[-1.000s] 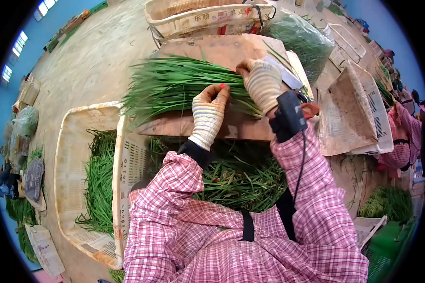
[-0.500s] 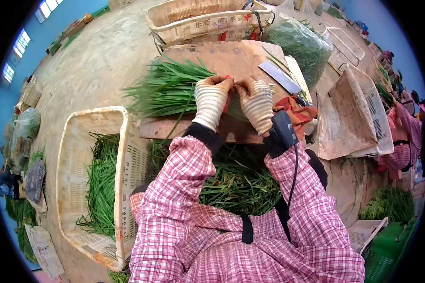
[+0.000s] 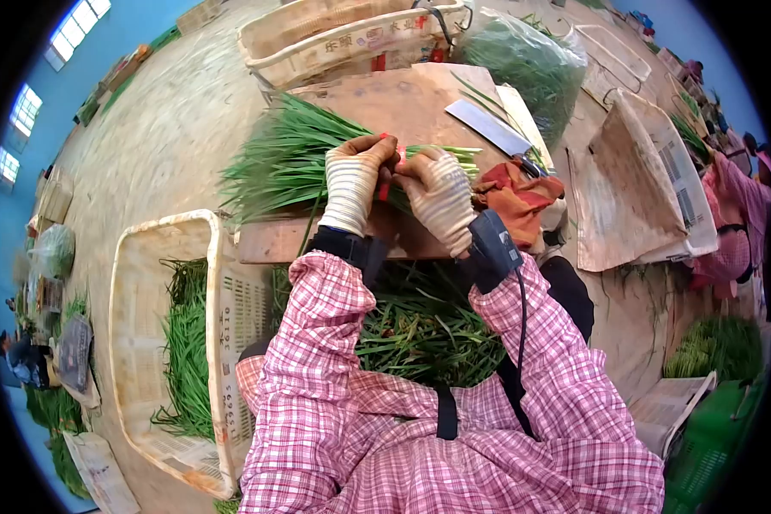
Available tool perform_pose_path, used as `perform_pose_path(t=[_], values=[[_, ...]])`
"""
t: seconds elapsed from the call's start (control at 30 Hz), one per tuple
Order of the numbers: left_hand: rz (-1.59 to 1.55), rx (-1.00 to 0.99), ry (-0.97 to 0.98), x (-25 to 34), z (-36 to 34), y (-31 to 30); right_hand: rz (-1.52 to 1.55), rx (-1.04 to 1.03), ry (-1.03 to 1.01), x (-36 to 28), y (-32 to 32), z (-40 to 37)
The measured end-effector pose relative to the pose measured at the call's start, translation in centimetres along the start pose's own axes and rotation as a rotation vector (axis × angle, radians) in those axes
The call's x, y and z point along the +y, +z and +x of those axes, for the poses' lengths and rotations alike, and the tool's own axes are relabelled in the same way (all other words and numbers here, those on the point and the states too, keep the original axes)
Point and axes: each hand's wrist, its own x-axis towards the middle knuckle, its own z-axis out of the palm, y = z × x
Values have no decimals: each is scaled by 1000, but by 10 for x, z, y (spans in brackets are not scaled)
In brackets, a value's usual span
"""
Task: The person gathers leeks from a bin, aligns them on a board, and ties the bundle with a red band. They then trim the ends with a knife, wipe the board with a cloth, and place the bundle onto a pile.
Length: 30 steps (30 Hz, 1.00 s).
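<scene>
At about eight o'clock from the hands, a pale plastic basket (image 3: 146, 257) sits on the floor with loose green stalks in it. On the wooden table (image 3: 403, 98) lies the bundle of chives (image 3: 274, 163), its leaf tips fanning toward nine o'clock. The left hand (image 3: 351, 184), in a striped knit glove, lies over the bundle with its grip closed on the stalks. Just at its three o'clock a red band (image 3: 385, 178) crosses the bundle between the two hands. The right hand (image 3: 441, 201), gloved alike, has its grip pinched shut on that band. A black device (image 3: 488, 248) is strapped at the right wrist. Toward two o'clock a broad knife (image 3: 488, 127) lies flat on the table. A crumpled orange cloth (image 3: 518, 197) sits just beside the right hand at three o'clock. Farther that way a crate (image 3: 651, 180) lies tipped on its side.
</scene>
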Motion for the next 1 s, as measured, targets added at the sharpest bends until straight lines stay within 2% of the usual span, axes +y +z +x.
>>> perform_pose_path(t=[0.07,0.17,0.27,0.3,0.37,0.43,0.47,0.5,0.57,0.6,0.67,0.7,0.73,0.77,0.83,0.9,0.93,1.0], values=[[52,-28,15,-2,4,-2,-60,-5,139,-11,-2,8],[196,-146,-33,-3,15,-13,158,-121,501,-14,-6,20],[230,-302,34,-6,15,-20,113,-178,605,-3,-5,35],[359,-361,133,-2,11,-18,76,-196,633,-6,-8,40],[404,-461,134,6,-2,-22,87,-199,671,-9,-9,45],[422,-319,216,-1,-7,-13,83,-213,676,-3,-4,46],[441,-246,251,-17,4,-14,21,-275,584,2,-7,46],[461,-174,286,-16,3,-9,203,-188,627,4,-12,46],[378,-122,178,-15,-3,-2,566,-9,701,10,-24,47],[342,-100,156,-14,-6,1,331,-39,544,12,-28,52],[331,-98,150,-19,-2,-1,-41,-282,439,12,-28,51],[365,-89,225,-28,3,-4,-227,-396,382,4,-29,53],[399,-81,301,-35,7,-7,-277,-419,301,-1,-25,56],[432,-72,379,-42,11,-10,-135,-397,383,4,-19,55],[389,-52,347,-36,1,-7,151,-356,541,17,-3,51],[251,-14,381,-36,-6,-1,279,-283,523,17,5,45],[318,40,443,-41,-5,-1,323,-258,513,14,7,43],[145,68,382,-42,-11,2,360,-274,525,10,5,45]])
